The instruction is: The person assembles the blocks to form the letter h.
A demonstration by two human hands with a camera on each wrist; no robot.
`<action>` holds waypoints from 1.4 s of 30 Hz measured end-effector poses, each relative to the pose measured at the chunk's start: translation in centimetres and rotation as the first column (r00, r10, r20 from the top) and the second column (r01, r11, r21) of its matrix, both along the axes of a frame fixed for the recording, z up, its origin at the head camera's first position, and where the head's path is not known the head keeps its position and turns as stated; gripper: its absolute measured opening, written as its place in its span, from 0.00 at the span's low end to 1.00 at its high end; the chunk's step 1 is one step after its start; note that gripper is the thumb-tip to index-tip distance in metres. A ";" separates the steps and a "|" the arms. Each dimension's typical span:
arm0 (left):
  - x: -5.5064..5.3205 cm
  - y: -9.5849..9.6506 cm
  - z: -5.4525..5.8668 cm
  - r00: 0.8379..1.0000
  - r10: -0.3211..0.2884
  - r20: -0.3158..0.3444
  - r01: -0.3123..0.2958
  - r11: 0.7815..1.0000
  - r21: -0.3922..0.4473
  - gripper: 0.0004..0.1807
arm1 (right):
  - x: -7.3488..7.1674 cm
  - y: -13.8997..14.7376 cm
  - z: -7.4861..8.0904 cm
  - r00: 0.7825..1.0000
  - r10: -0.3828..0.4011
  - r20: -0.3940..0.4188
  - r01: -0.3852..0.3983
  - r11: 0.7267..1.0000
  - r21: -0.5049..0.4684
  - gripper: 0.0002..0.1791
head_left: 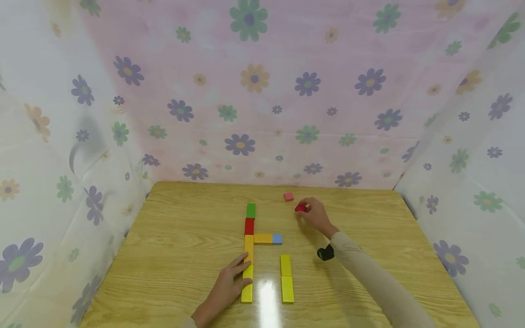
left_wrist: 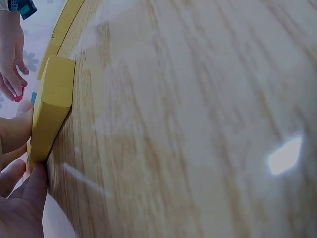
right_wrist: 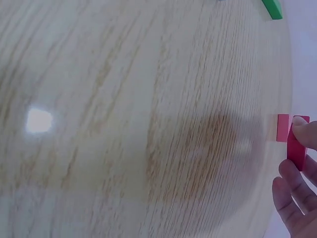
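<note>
My right hand (head_left: 316, 216) pinches a red block (right_wrist: 296, 148) between thumb and fingers near the far side of the table. Behind it, a pink block (head_left: 289, 197) lies on the wood. The left hand (head_left: 224, 286) lies at the near part of a straight row, with thumb and fingers on opposite sides of a yellow block (left_wrist: 57, 82). From far to near, this row has a green block (head_left: 251, 210), a red one (head_left: 249, 226), an orange one (head_left: 249, 243) and yellow. An orange block (head_left: 263, 239) branches off rightward, ending in a blue block (head_left: 277, 239).
Two yellow blocks (head_left: 286, 266) form a short line to the right of the row. A dark device (head_left: 326, 253) sits at the right wrist. Flowered cloth (head_left: 254, 114) stands behind the wooden table (head_left: 184, 228) and along both sides.
</note>
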State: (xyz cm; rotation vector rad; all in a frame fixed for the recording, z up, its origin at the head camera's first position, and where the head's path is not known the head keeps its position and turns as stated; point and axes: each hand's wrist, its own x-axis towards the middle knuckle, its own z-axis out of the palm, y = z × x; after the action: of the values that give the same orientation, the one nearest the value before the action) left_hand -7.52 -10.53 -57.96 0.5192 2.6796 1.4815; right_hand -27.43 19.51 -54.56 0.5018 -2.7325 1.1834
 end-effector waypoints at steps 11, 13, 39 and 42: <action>-0.1 -0.3 -0.1 1.000 -0.004 0.024 0.003 1.000 0.018 0.28 | 1.9 -0.2 0.9 0.990 0.131 -0.054 -0.132 0.991 -0.021 0.14; -0.2 -0.3 -0.2 1.000 -0.005 0.025 0.005 1.000 0.019 0.28 | 2.1 -0.1 0.9 0.988 0.148 -0.043 -0.149 0.989 -0.023 0.13; 0.0 0.0 -0.2 1.000 -0.014 -0.024 0.015 0.999 0.029 0.28 | 6.2 0.1 1.6 0.969 0.238 -0.061 -0.240 0.971 -0.024 0.13; 0.1 0.0 -0.1 1.000 -0.016 -0.026 0.017 0.999 0.029 0.28 | 6.6 -0.1 1.6 0.963 0.260 -0.065 -0.262 0.964 -0.032 0.13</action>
State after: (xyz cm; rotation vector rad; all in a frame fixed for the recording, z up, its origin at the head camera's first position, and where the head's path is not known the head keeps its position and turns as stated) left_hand -7.44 -10.53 -58.04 0.5639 2.6699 1.5217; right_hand -20.80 19.41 -52.96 0.9010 -2.6453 1.2534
